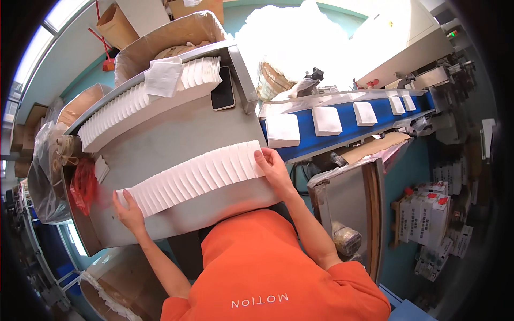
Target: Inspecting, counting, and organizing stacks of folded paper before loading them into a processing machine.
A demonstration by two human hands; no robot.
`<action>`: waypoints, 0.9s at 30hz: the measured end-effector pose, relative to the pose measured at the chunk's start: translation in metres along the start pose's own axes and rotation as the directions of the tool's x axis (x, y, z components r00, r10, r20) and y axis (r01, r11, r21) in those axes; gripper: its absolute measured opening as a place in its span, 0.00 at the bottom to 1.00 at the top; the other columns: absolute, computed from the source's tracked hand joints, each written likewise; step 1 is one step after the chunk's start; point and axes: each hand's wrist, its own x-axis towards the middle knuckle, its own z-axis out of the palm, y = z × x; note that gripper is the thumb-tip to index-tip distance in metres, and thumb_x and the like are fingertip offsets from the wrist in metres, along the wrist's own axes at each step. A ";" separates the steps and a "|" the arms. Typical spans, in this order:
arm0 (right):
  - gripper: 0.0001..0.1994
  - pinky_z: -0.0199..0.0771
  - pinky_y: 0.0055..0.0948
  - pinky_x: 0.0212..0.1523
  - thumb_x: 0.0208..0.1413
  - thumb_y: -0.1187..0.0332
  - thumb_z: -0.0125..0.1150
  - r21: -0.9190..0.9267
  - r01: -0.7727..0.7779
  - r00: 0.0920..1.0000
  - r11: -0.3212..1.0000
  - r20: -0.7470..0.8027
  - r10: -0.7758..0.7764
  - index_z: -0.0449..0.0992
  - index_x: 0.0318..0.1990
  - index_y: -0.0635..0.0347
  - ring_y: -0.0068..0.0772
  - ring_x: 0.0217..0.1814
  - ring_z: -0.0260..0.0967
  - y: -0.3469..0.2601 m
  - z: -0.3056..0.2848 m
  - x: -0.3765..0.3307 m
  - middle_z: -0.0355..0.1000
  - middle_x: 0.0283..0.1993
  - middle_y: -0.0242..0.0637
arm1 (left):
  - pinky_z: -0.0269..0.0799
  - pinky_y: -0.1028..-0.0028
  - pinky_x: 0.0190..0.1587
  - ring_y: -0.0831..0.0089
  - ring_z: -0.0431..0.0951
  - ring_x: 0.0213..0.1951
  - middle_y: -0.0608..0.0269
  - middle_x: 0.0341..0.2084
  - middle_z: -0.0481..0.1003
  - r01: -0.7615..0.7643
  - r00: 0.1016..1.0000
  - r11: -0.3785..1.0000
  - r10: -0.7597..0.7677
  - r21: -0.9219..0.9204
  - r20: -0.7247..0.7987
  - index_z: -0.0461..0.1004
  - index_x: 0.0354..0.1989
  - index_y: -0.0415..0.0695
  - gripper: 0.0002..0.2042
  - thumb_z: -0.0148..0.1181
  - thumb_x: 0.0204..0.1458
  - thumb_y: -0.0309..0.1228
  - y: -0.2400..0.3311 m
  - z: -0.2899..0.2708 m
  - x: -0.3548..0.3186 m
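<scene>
A long row of white folded paper napkins (201, 176) lies across the near part of the grey metal table (160, 128). At its left end, my left hand (130, 214) presses the last stack with the fingers and thumb. My right hand (276, 170) grips the opposite end, its thumb on top. Between them the row is squeezed together and bows slightly. Along the table's far edge stands a second row of napkins (123, 115), with a loose napkin stack (164, 78) lying over it. A dark-screened phone (223, 90) rests beside that row's right end.
A blue conveyor belt (350, 122) to the right carries several spaced napkin stacks. Red plastic (84, 184) and a small folded paper (101, 169) sit at the table's left. A lined carton (128, 61) stands beyond the far edge. White boxes (425, 216) are stacked far right.
</scene>
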 end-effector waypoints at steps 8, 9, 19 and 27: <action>0.18 0.71 0.25 0.44 0.62 0.60 0.59 0.431 -0.394 0.915 0.812 0.265 0.303 0.73 0.53 0.62 0.23 0.46 0.71 -0.001 0.003 -0.007 0.74 0.48 0.31 | 0.63 0.61 0.60 0.47 0.69 0.57 0.43 0.56 0.70 0.016 1.000 0.999 -0.017 -0.031 -0.023 0.67 0.60 0.39 0.24 0.54 0.61 0.43 0.002 0.002 -0.005; 0.18 0.71 0.25 0.44 0.62 0.60 0.59 0.426 -0.396 0.914 0.813 0.269 0.304 0.73 0.53 0.62 0.23 0.46 0.71 0.004 -0.007 -0.008 0.74 0.48 0.31 | 0.63 0.61 0.60 0.47 0.69 0.57 0.43 0.56 0.70 0.022 0.999 0.999 -0.023 -0.030 -0.026 0.67 0.60 0.39 0.24 0.54 0.61 0.43 0.002 0.002 -0.006; 0.23 0.68 0.27 0.50 0.64 0.50 0.54 -0.483 0.231 0.973 0.845 0.095 -0.212 0.72 0.49 0.64 0.25 0.48 0.69 -0.015 0.023 -0.013 0.73 0.46 0.35 | 0.62 0.60 0.61 0.47 0.68 0.58 0.42 0.57 0.69 0.031 1.000 0.999 -0.031 -0.039 0.008 0.65 0.61 0.38 0.25 0.54 0.61 0.42 0.018 0.001 -0.015; 0.17 0.72 0.24 0.40 0.60 0.63 0.60 -0.036 -0.302 0.910 0.953 0.288 0.299 0.72 0.53 0.59 0.25 0.44 0.73 0.010 -0.028 -0.003 0.75 0.46 0.32 | 0.61 0.59 0.62 0.47 0.67 0.59 0.42 0.58 0.67 0.072 0.997 0.997 -0.072 -0.036 0.010 0.64 0.62 0.38 0.26 0.54 0.61 0.42 0.018 -0.001 -0.016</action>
